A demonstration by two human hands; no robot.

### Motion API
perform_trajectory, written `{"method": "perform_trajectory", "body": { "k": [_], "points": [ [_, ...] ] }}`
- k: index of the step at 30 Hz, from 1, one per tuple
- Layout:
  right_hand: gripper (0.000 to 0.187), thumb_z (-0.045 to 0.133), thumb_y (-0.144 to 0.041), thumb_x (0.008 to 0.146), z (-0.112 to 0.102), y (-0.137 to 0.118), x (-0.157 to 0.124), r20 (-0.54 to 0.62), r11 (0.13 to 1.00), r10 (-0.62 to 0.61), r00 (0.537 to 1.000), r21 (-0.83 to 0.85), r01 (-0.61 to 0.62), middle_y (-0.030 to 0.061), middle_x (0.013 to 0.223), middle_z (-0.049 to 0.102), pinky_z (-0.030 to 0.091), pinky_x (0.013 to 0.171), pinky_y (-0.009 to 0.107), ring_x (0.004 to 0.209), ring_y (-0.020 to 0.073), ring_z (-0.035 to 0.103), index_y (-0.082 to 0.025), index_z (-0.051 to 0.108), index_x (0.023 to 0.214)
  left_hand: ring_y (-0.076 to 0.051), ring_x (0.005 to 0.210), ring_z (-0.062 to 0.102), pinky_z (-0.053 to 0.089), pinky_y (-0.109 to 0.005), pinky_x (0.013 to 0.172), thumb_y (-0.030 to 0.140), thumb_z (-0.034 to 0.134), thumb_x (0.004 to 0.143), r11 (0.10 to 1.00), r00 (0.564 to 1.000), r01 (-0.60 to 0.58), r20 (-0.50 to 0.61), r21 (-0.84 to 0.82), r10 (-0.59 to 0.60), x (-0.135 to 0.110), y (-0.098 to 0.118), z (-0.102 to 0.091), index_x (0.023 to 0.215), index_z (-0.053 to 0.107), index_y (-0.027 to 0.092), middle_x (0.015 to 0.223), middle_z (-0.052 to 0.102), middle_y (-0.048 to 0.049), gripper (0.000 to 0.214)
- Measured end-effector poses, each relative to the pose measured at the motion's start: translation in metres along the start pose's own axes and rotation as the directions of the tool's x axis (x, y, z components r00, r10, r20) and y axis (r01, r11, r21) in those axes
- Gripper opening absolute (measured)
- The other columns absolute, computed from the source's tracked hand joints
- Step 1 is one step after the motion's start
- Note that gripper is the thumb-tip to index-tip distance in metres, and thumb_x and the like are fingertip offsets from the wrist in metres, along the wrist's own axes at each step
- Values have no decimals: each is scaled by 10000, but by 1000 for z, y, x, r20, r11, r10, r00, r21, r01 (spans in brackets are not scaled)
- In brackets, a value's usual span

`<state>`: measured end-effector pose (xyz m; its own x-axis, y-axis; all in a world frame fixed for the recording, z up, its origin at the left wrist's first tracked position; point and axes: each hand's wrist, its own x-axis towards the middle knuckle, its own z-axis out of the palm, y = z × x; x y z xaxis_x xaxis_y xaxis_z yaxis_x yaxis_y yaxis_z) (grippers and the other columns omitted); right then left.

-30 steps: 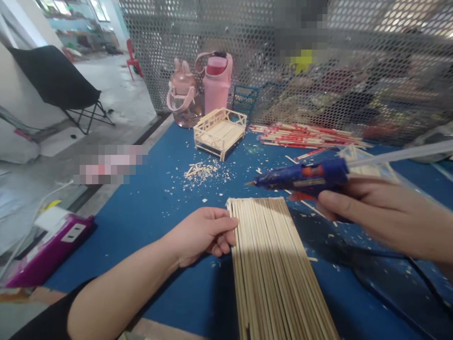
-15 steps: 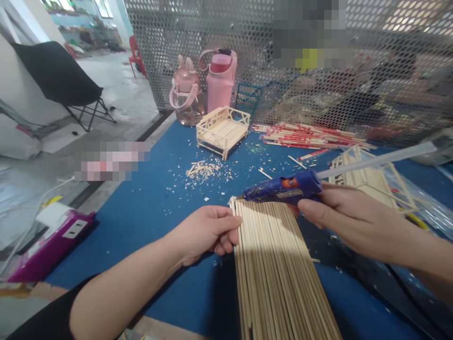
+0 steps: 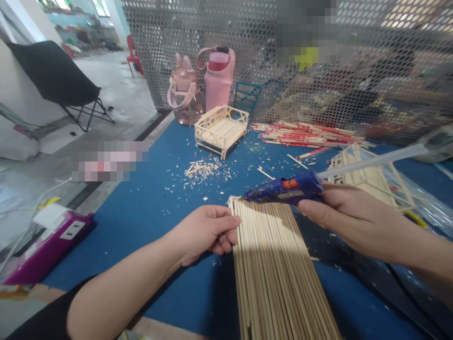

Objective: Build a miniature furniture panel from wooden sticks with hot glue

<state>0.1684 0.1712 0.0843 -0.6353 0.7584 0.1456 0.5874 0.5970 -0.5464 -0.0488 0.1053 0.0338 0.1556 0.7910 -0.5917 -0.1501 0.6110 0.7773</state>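
Note:
A flat panel of wooden sticks (image 3: 274, 255) laid side by side stretches from mid-table to the bottom edge of the view. My left hand (image 3: 215, 229) pinches its left edge near the far corner, thumb on top and fingers curled underneath. In my right hand (image 3: 350, 215) is a blue hot glue gun (image 3: 285, 186), gripped by its handle, with a long pale glue stick (image 3: 375, 160) out of its back. The gun's nozzle is over the panel's far end, close to the left corner; whether it touches cannot be made out.
Behind the panel lie stick scraps (image 3: 203, 168) and a small stick-built bed frame (image 3: 222, 130). Two pink bottles (image 3: 218, 85) stand by the perforated metal screen (image 3: 152, 47). Wrapped sticks (image 3: 307, 133) and another stick model (image 3: 368, 179) are right. A purple power strip (image 3: 49, 245) sits left.
The glue gun's nozzle has shifted very slightly right along the panel's far end. My left hand keeps its hold on the edge. The whole view has moved a little.

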Motion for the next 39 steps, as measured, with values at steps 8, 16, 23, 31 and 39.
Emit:
{"method": "perform_trajectory", "body": {
  "k": [8,16,23,31,39],
  "points": [
    [518,425,-643,864,-8,2,-4,-21,999,-16,1000,-38,15,-12,416,424,519,584,357,466,202,482,-295,512,490,-19,334,453,299,-123,335,233,608,820,1000,1000,15,-8,14,-15,-1,2,1,548,515,158,452,549,54,297],
    [413,414,-493,899,-1,-7,2,8,995,-93,996,-35,93,30,642,671,558,734,379,652,234,650,-261,698,711,-19,328,442,291,-125,334,195,556,857,1000,1000,21,-15,14,-20,-1,3,2,557,519,154,453,547,53,305],
    [370,437,-427,889,-1,-7,4,-10,994,-100,995,-47,99,36,621,672,559,815,379,711,240,680,-243,703,709,-23,336,451,294,-127,339,218,599,831,1000,1000,21,-16,8,-21,-1,2,1,563,518,156,456,554,49,286],
    [443,391,-502,932,3,-3,5,-15,985,-172,985,-38,171,42,692,693,555,766,367,727,226,672,-229,719,812,-18,334,445,303,-118,335,222,575,843,1000,1000,10,-7,19,-10,-2,2,1,566,518,154,461,549,55,291],
    [556,441,-619,889,-5,-6,2,-100,983,-182,978,-12,181,-38,396,406,495,575,333,362,131,361,-267,505,463,-14,331,448,308,-110,330,203,550,865,1000,1000,8,-11,31,-8,-2,2,3,552,510,152,458,546,57,320]
  ]
}}
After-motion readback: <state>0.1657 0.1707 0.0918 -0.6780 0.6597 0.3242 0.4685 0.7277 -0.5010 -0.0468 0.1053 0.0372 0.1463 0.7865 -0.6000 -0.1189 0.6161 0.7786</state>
